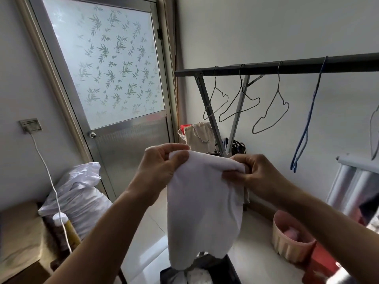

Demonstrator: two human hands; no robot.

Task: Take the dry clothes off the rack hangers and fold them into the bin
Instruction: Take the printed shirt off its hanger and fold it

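Head view: left hand (162, 167) and right hand (254, 175) pinch a white cloth's (205, 212) top edge above the dark bin (231, 269).

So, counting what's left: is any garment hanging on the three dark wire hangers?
No, the three dark wire hangers hang bare on the rack bar.

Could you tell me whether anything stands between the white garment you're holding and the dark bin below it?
Nothing visible does. The white garment hangs from the left hand and right hand directly above the dark bin, which already holds some clothes.
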